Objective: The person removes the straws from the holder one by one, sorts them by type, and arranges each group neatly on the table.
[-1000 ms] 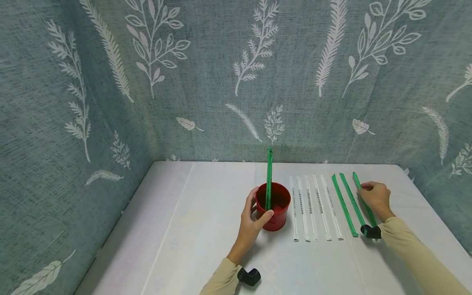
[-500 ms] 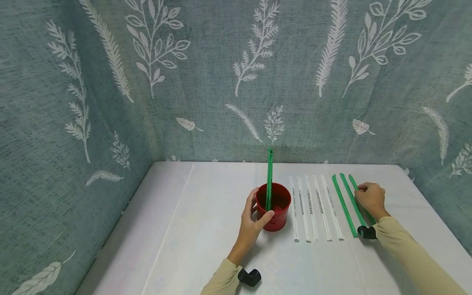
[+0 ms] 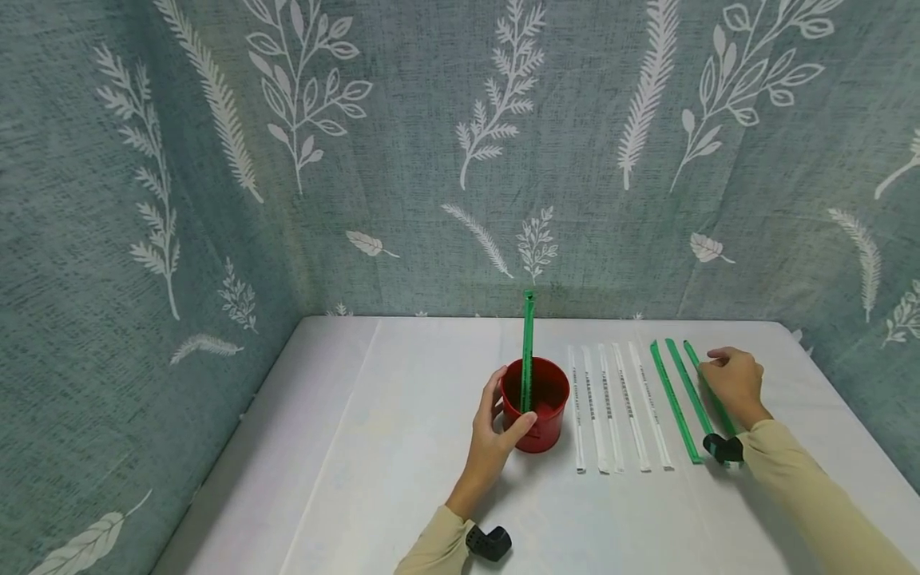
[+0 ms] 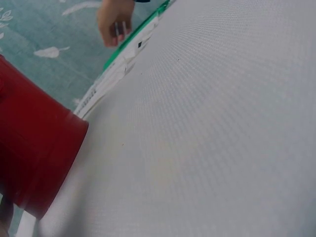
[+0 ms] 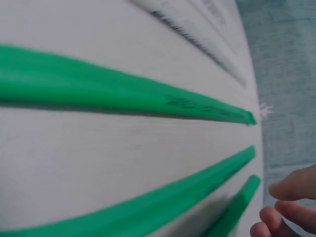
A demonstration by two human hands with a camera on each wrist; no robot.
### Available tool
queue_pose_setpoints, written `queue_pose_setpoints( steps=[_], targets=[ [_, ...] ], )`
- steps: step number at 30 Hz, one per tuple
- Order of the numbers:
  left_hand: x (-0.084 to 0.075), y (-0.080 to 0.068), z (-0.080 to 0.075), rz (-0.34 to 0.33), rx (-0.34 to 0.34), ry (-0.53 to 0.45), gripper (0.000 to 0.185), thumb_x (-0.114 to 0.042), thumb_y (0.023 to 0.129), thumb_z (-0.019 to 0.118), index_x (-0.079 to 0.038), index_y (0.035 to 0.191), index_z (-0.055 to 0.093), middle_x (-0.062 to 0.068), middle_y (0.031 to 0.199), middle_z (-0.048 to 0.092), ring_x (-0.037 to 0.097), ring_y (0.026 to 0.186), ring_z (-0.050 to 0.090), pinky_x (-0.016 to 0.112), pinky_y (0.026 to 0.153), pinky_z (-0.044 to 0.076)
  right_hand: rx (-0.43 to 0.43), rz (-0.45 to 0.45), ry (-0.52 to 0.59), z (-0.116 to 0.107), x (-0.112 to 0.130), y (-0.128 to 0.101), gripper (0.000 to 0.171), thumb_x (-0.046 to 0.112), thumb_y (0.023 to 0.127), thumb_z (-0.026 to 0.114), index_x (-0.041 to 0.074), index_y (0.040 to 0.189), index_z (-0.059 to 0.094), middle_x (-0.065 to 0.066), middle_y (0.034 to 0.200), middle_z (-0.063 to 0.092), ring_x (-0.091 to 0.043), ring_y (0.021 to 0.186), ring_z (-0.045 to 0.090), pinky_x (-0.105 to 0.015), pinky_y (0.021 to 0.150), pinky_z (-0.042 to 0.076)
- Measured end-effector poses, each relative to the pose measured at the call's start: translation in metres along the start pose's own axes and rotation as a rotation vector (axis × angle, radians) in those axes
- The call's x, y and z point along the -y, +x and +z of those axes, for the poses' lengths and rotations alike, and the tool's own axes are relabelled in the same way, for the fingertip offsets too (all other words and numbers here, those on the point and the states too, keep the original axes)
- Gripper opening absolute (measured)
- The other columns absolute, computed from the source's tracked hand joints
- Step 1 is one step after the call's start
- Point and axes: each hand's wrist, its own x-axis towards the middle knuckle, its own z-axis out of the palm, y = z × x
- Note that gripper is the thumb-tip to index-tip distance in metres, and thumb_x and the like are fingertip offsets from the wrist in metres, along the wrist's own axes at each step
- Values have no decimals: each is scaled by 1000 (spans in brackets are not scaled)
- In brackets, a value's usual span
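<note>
My left hand (image 3: 496, 439) grips a small red bucket (image 3: 542, 431), thumb on its near side and fingers round its left. Inside the bucket stands a green wrapped straw (image 3: 528, 351), its top well above the rim. My right hand (image 3: 735, 383) hovers by the upper part of the rightmost green wrapped straw (image 3: 692, 354) and holds nothing. In the right wrist view its fingertips (image 5: 284, 190) are parted and apart from that straw's tip (image 5: 247, 195). Two more green wrapped straws, an outer one (image 3: 676, 402) and a middle one (image 3: 688, 385), lie just left of it.
Several white paper-wrapped straws (image 3: 606, 407) with printed lettering lie in a row between the bucket and the green straws. A white cloth (image 3: 402, 447) covers the table. Patterned green-grey curtains (image 3: 417, 160) stand behind it and at the left.
My right hand first shifted left with the rightmost green straw's upper end, then let go and rose off to the right. The left hand and bucket have stayed in place.
</note>
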Motion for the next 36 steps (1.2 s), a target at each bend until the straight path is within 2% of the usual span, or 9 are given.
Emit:
queue_pose_setpoints(
  steps=[8, 18, 23, 27, 30, 33, 36],
  targets=[
    [-1, -1, -2, -4, -21, 1, 68, -17, 87, 63, -9, 146, 30, 10, 143, 41, 28, 132, 35, 53, 101, 34, 9, -9, 23, -10, 16, 3, 33, 12, 88, 60, -12, 110, 61, -27, 92, 62, -39, 87, 52, -42, 68, 39],
    [1, 2, -3, 16, -26, -3, 68, -15, 87, 64, -7, 146, 31, 10, 144, 41, 28, 132, 35, 54, 101, 34, 2, -144, 39, -22, 43, -4, 31, 15, 89, 60, -9, 108, 63, -24, 92, 65, -36, 84, 60, -31, 63, 43],
    [1, 1, -3, 15, -24, 1, 68, -16, 87, 64, -9, 146, 30, 7, 144, 41, 25, 132, 35, 52, 101, 35, -9, -178, 42, -25, 55, -9, 31, 16, 88, 62, -8, 108, 64, -24, 92, 66, -30, 80, 62, -28, 65, 43],
    [3, 1, -2, 22, -15, 0, 68, -15, 88, 63, -8, 146, 30, 10, 144, 40, 27, 132, 34, 53, 101, 34, 11, -183, 55, -27, 61, -14, 33, 20, 90, 62, -6, 110, 64, -23, 94, 66, -29, 81, 61, -31, 66, 44],
    [4, 1, -1, 25, -9, -4, 68, -15, 88, 63, -7, 146, 30, 11, 144, 40, 29, 132, 35, 55, 100, 34, 22, -199, 102, -25, 61, -15, 35, 23, 90, 64, -6, 110, 64, -23, 94, 66, -32, 83, 61, -37, 68, 47],
    [4, 1, 0, 22, -7, -8, 68, -16, 88, 63, -8, 146, 30, 12, 144, 40, 29, 132, 35, 55, 100, 35, 7, -206, 114, -16, 50, -9, 37, 30, 89, 65, 0, 109, 65, -12, 92, 67, -23, 83, 61, -47, 64, 47],
    [3, 1, 1, 16, -6, -12, 69, -17, 87, 63, -8, 147, 29, 12, 144, 40, 30, 132, 34, 55, 100, 35, 3, -231, 121, -9, 42, -5, 37, 33, 87, 67, 3, 109, 66, -6, 91, 67, -17, 83, 59, -46, 62, 46]
  ],
)
